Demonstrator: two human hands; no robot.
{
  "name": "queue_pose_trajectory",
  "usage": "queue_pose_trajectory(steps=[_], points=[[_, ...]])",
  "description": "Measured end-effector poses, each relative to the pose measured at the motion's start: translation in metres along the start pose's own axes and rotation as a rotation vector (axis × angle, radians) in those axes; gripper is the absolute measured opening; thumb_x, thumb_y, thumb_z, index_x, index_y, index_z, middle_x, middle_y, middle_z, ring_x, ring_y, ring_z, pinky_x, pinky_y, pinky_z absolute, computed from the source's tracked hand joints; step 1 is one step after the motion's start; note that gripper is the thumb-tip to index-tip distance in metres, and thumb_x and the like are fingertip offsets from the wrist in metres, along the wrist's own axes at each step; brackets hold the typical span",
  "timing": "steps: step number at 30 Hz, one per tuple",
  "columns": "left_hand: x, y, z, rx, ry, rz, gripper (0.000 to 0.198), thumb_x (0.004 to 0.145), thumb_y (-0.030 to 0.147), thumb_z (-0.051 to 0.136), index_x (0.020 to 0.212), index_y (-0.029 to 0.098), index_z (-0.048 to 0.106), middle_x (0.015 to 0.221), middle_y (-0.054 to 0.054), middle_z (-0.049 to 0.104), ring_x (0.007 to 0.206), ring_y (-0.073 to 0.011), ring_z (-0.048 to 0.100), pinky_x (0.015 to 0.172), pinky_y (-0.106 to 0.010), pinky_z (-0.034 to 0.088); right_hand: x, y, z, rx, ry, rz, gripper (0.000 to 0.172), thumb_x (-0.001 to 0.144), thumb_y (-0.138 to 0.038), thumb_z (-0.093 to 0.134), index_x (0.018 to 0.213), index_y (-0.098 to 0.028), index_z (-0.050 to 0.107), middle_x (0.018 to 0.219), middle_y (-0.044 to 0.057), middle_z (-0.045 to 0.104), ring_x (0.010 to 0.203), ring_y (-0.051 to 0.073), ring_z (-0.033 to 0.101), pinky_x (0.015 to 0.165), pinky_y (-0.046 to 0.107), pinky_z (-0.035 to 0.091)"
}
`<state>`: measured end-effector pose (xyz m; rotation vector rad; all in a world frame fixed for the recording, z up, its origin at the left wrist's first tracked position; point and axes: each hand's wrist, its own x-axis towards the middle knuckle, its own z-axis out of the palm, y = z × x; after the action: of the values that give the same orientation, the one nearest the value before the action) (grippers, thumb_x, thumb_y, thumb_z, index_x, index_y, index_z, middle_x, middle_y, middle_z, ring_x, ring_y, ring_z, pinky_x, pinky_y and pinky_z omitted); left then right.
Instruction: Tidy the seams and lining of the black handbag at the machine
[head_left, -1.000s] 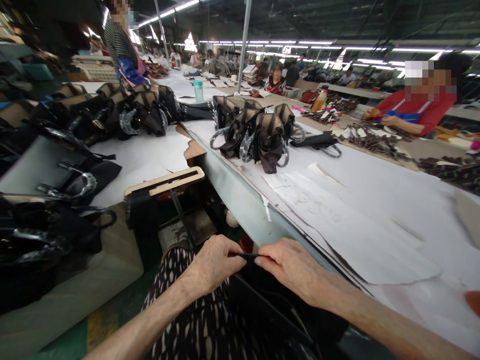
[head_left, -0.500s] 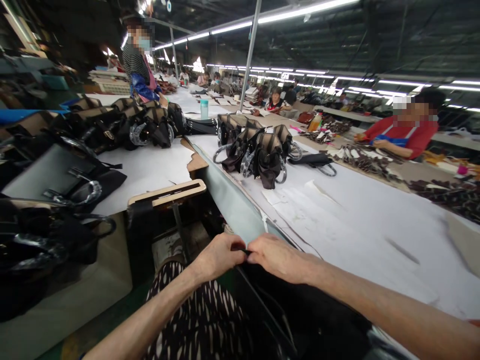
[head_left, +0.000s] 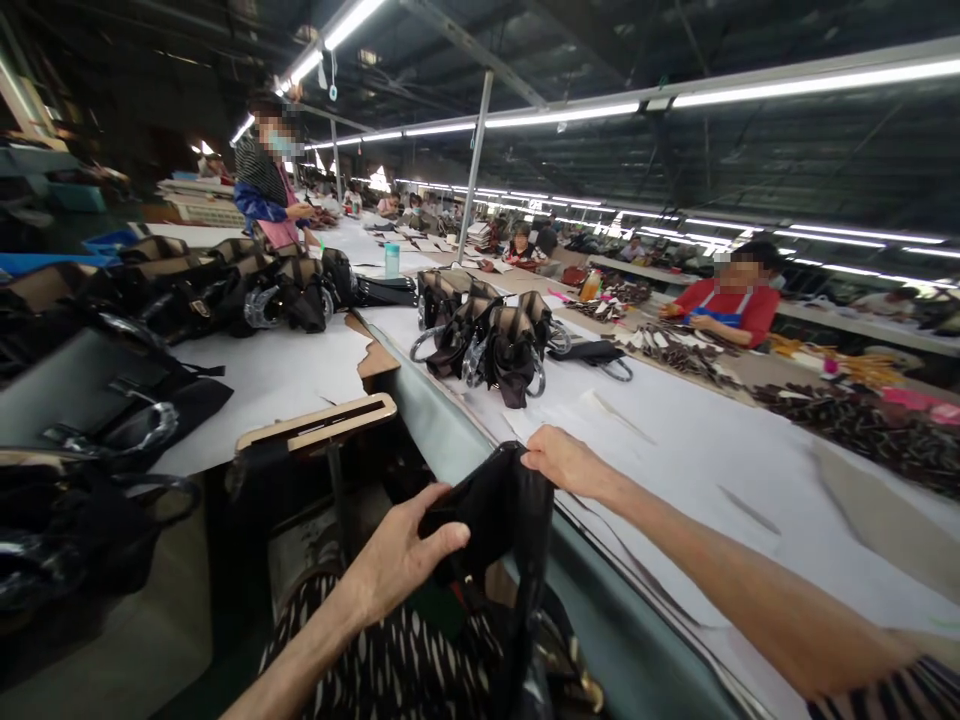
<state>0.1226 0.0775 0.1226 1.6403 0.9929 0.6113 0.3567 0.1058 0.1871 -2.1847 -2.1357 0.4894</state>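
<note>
A black handbag (head_left: 534, 530) hangs over my lap at the table's edge. My right hand (head_left: 566, 462) pinches its upper corner and holds it up, fingertips closed on the black material. At the bag's left side is my left hand (head_left: 401, 555), thumb and forefinger spread apart, close to the dark fabric; whether it touches is unclear. Gold-coloured metal (head_left: 592, 690) shows low on the bag. Just beyond the left hand, a slotted pale-edged frame (head_left: 319, 420) stands on a post with black material hanging from it.
Black handbags with plastic-wrapped handles (head_left: 289, 290) crowd the left table. Another cluster of bags (head_left: 514, 345) stands on the white-covered table (head_left: 675, 460) ahead. A turquoise bottle (head_left: 391, 261) is farther back. Co-workers sit or stand beyond, one in red (head_left: 731, 305) at right.
My hands were together, pinching dark material. Now they are apart: the right has lifted the bag's corner up and rightward, while the left has moved leftward and spread its fingers. The view has shifted.
</note>
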Motion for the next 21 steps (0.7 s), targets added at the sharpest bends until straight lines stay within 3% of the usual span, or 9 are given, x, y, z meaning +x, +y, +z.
queue_pose_trajectory(steps=[4,7,11,15,18,21], points=[[0.007,-0.016,-0.004,0.088,0.135,-0.055,0.056,0.066,0.03,0.063,0.119,0.013,0.051,0.106,-0.009,0.062,0.098,-0.0251,0.054,0.084,-0.03,0.041,-0.011,0.0,0.005,0.084,-0.082,-0.028,0.026,0.076,-0.027,0.042,0.052,-0.018,0.037,0.046,-0.005,0.037,0.046,0.009,0.041,0.046,0.021,0.027],[0.013,-0.023,-0.014,-0.075,0.001,-0.009,0.04,0.063,0.013,0.055,0.102,0.013,0.06,0.089,-0.003,0.064,0.083,-0.0182,0.057,0.074,-0.024,0.043,-0.033,0.003,0.01,0.136,-0.179,-0.043,0.027,0.079,-0.029,0.038,0.054,-0.019,0.035,0.045,-0.005,0.039,0.044,0.009,0.043,0.045,0.02,0.03],[0.006,-0.026,-0.023,-0.238,-0.211,-0.069,0.043,0.054,0.005,0.054,0.096,0.015,0.06,0.075,0.003,0.058,0.066,-0.0107,0.052,0.057,-0.017,0.039,-0.078,0.017,0.027,0.157,-0.164,-0.061,0.03,0.082,-0.035,0.038,0.057,-0.02,0.033,0.051,-0.005,0.036,0.048,0.009,0.039,0.046,0.021,0.029],[0.002,-0.03,-0.012,-0.308,-0.323,-0.157,0.04,0.052,0.006,0.057,0.091,0.014,0.062,0.066,0.005,0.056,0.057,-0.0085,0.047,0.049,-0.016,0.036,-0.111,0.036,0.042,0.154,-0.159,0.009,0.032,0.081,-0.041,0.042,0.058,-0.019,0.039,0.053,-0.004,0.041,0.052,0.012,0.04,0.049,0.022,0.032],[0.009,-0.033,-0.001,-0.396,-0.373,-0.213,0.029,0.052,0.008,0.06,0.081,0.012,0.064,0.06,0.004,0.056,0.052,-0.0091,0.049,0.049,-0.018,0.038,-0.121,0.046,0.037,0.186,-0.201,0.023,0.032,0.081,-0.042,0.043,0.059,-0.019,0.044,0.056,-0.003,0.047,0.054,0.013,0.043,0.05,0.022,0.033],[0.014,-0.033,0.004,-0.44,-0.434,-0.24,0.031,0.052,0.011,0.064,0.083,0.013,0.066,0.064,0.002,0.061,0.054,-0.011,0.052,0.051,-0.02,0.041,-0.126,0.053,0.028,0.199,-0.228,0.027,0.032,0.082,-0.043,0.043,0.06,-0.02,0.047,0.059,-0.001,0.051,0.056,0.014,0.047,0.051,0.022,0.034]])
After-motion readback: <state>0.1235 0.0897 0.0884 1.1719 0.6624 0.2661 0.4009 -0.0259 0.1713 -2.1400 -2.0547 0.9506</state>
